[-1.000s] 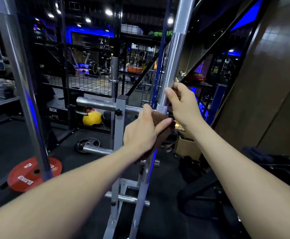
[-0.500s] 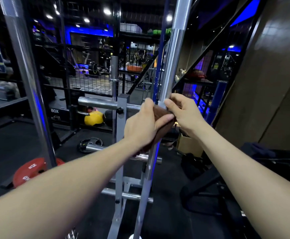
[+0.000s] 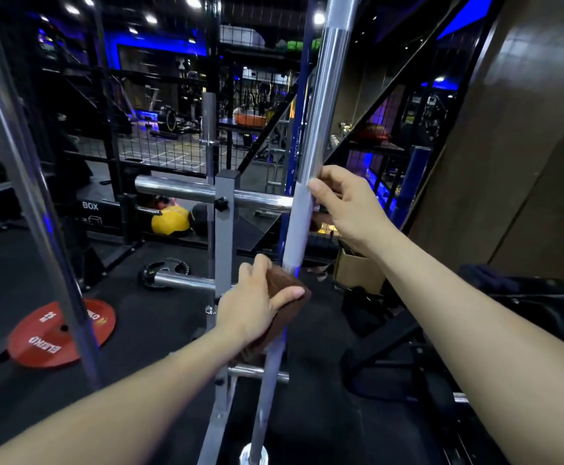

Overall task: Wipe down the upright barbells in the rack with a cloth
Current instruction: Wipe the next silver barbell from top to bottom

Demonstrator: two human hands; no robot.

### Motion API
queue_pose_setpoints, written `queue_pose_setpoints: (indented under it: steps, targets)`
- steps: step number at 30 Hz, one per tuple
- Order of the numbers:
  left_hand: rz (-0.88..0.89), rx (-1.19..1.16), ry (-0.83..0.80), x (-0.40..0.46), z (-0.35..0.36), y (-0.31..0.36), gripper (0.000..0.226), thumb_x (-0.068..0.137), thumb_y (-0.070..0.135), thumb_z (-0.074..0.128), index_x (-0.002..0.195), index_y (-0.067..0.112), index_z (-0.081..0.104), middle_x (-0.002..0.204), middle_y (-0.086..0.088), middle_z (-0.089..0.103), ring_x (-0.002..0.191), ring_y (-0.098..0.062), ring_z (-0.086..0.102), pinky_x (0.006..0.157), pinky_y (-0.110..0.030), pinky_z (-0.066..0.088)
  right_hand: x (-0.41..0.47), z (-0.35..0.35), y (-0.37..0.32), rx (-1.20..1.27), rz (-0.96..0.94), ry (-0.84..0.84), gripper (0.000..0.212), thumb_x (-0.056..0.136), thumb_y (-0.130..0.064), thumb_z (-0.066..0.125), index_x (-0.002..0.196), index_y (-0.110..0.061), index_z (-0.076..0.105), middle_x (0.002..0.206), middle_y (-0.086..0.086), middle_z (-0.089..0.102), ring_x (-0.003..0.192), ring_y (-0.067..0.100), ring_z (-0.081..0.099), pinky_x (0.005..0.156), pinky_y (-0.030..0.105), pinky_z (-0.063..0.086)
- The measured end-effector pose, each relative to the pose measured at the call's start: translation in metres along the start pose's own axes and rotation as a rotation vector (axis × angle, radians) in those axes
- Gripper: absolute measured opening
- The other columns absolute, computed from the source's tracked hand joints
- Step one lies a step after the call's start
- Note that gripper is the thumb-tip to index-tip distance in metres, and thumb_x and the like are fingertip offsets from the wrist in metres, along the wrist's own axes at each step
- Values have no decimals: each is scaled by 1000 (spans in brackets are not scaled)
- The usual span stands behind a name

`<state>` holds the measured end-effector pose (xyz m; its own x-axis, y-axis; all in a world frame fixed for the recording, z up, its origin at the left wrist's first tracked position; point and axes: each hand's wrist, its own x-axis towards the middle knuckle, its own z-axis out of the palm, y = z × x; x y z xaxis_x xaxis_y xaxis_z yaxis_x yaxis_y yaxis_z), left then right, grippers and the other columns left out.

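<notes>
Left grip [image 3: 257, 297] clamps cloth [image 3: 285, 290] round barbell [image 3: 302, 213]; right grip [image 3: 344, 203] holds it above

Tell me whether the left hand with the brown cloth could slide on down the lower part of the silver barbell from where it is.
Probably yes: the left hand wraps the brown cloth around the silver barbell, and the shaft below shows bare down to its end.

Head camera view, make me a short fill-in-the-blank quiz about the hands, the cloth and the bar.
1. The left hand wraps a ____ cloth around the upright silver steel barbell.
2. The right hand grips the bar ____ the left hand.
3. The round plate lying on the floor is ____.

Missing words: brown; above; red
</notes>
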<state>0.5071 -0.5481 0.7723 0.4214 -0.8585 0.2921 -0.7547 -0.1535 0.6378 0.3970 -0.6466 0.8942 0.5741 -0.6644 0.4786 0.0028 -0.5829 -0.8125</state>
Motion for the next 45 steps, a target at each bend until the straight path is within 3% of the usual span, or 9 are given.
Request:
queue_pose_setpoints:
  steps: [5, 10, 14, 17, 22, 29, 33, 41, 45]
  targets:
    - [-140, -498, 21, 4, -45, 30, 58, 76, 50, 71, 107, 14, 36, 90, 1, 58, 78, -17, 59, 70, -33, 48, -5, 2, -9, -10, 19, -15, 18, 98, -18, 50, 81, -22, 53, 82, -2, 53, 79, 16, 55, 80, 41, 57]
    - [-547, -1036, -247, 0, -100, 42, 33, 74, 29, 77, 98, 7, 68, 90, -13, 73, 73, -25, 68, 70, -35, 57, -8, 2, -18, -12, 69, -32, 17, 98, -19, 50, 82, -20, 55, 91, 8, 55, 85, 20, 58, 81, 37, 58]
    - [-494, -1196, 184, 15, -107, 50, 37, 75, 19, 75, 108, 12, 59, 92, -16, 69, 73, -28, 68, 65, -42, 58, -10, 1, -24, -35, 92, -49, 16, 99, -19, 49, 85, -16, 56, 96, 10, 56, 86, 19, 57, 80, 35, 57]
    - [-469, -1062, 330, 27, -87, 68, 76, 52, 39, 72, 121, 21, 46, 120, -18, 56, 97, -36, 62, 83, -52, 54, -12, 0, -27, -36, 97, -44, 16, 99, -18, 49, 84, -14, 55, 91, 8, 57, 83, 16, 56, 77, 32, 57]
    - [-226, -647, 208, 17, -60, 87, 50, 88, 40, 61, 123, 11, 40, 126, -13, 48, 109, -29, 53, 95, -41, 45, -12, -7, -23, -35, 105, -15, 22, 98, -16, 52, 76, -17, 55, 71, -4, 53, 69, 11, 51, 64, 24, 50]
    - [58, -340, 193, 12, -68, 76, 38, 86, 39, 65, 110, 17, 46, 114, -3, 56, 104, -19, 55, 81, -30, 42, -13, -15, -19, -134, 72, -43, 40, 80, -51, 58, 89, -12, 59, 91, 18, 62, 81, 34, 55, 86, 60, 48]
    - [188, -279, 333, 11, -72, 75, 26, 80, 45, 69, 88, 29, 50, 85, 14, 59, 84, -12, 57, 66, -27, 35, -13, -15, -20, -265, -18, -3, 24, 94, -33, 55, 84, -11, 56, 85, 14, 60, 78, 31, 52, 81, 39, 46]
    - [231, -316, 357, 15, -53, 73, 54, 73, 62, 61, 104, 19, 50, 108, 1, 30, 101, -16, 40, 79, -21, 29, -16, -9, -16, -195, -48, 60, 18, 97, -15, 52, 91, 2, 55, 72, 4, 51, 62, 4, 46, 60, 18, 42]
    - [301, -476, 330, 11, -39, 73, 45, 91, 38, 54, 124, 10, 39, 119, -1, 29, 88, 14, 39, 75, -14, 27, -17, -7, -10, -163, -127, 91, 17, 97, -14, 52, 82, -7, 55, 68, 2, 47, 59, 5, 44, 59, 20, 39]
